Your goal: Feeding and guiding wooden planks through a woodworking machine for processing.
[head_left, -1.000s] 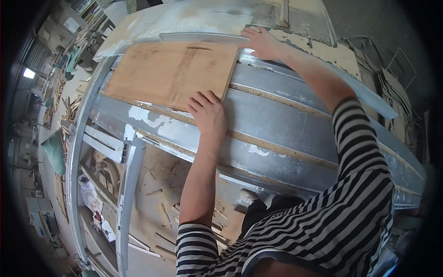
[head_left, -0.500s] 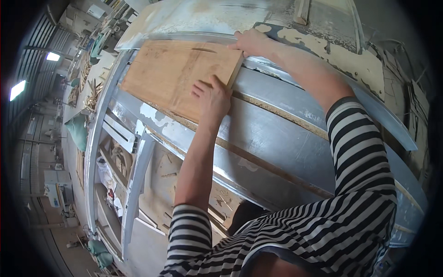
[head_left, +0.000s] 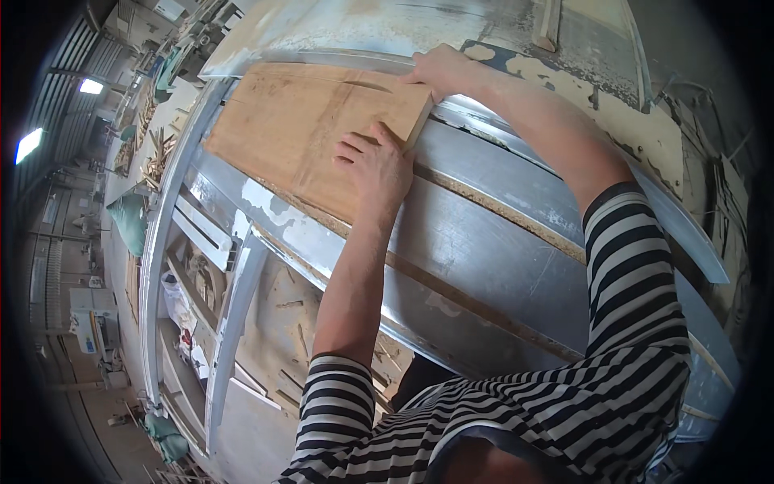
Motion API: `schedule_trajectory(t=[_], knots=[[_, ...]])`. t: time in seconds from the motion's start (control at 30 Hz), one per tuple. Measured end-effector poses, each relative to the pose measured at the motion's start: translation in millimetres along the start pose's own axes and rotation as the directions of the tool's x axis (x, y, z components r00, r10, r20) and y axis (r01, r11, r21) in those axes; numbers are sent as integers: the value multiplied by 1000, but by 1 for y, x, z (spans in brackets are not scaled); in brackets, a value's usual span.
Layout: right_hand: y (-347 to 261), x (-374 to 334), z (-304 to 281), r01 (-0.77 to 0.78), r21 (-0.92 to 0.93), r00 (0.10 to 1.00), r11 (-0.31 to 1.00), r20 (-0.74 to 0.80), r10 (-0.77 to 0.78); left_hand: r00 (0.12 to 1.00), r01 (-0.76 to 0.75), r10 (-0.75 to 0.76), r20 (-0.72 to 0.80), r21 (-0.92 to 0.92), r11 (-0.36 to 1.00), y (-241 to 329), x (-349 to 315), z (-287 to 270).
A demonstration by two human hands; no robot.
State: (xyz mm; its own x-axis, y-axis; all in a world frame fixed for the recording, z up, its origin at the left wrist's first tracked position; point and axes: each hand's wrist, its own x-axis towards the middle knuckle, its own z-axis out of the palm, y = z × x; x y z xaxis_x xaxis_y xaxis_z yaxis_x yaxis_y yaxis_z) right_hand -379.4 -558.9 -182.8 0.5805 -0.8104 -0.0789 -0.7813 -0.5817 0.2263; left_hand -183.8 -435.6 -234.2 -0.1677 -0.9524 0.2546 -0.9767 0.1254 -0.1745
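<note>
A flat rectangular wooden board (head_left: 282, 121), light brown with darker grain bands and a short dark mark near its far side, lies on the far left part of a grey metal desk (head_left: 516, 266). Its cut right end shows a certain thickness. The left hand (head_left: 377, 173) is placed on the board near its near right corner; its fingers are loosely bent on the upper face and not wrapped around the wood. The right hand (head_left: 447, 71) is at the board's far right corner, with the thumb on the upper face; the other fingers are partly hidden, so I cannot tell if they grasp it. The desk has smooth, scratched plates with pale worn patches, separated by long grooves (head_left: 500, 210) which look rough and brown. Along the board's far side runs a narrow metal strip (head_left: 347, 58), and beyond it is a pale, stained surface (head_left: 363, 32). Past the right hand there are a dark plate with peeling cream patches (head_left: 556, 97) and a wooden bar (head_left: 547, 24). The left forearm (head_left: 355, 282) crosses the near edge of the desk and covers part of it. Below this edge, wood scraps lie on the floor (head_left: 278, 323); a green cloth (head_left: 129, 222) is beyond the desk's left edge.
</note>
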Motion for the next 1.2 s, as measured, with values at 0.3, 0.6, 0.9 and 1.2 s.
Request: schedule_trajectory(t=[0.3, 0.6, 0.9, 1.2], knots=[[-5, 33, -3, -17, 21, 1000, 1000, -24, 17, 999, 34, -34, -13, -44, 998, -28, 20, 14], [-8, 98, -2, 5, 63, 996, 998, -84, 0, 998, 35, -38, -60, -44, 998, -60, 41, 27], [-42, 219, -25, -49, 39, 998, 998, -29, 50, 992, -93, 111, 53, -267, 959, -89, 18, 18], [-54, 314, -10, -147, -203, 975, 968, -195, 107, 992, -122, 119, -28, -302, 946, -125, 1, 5]])
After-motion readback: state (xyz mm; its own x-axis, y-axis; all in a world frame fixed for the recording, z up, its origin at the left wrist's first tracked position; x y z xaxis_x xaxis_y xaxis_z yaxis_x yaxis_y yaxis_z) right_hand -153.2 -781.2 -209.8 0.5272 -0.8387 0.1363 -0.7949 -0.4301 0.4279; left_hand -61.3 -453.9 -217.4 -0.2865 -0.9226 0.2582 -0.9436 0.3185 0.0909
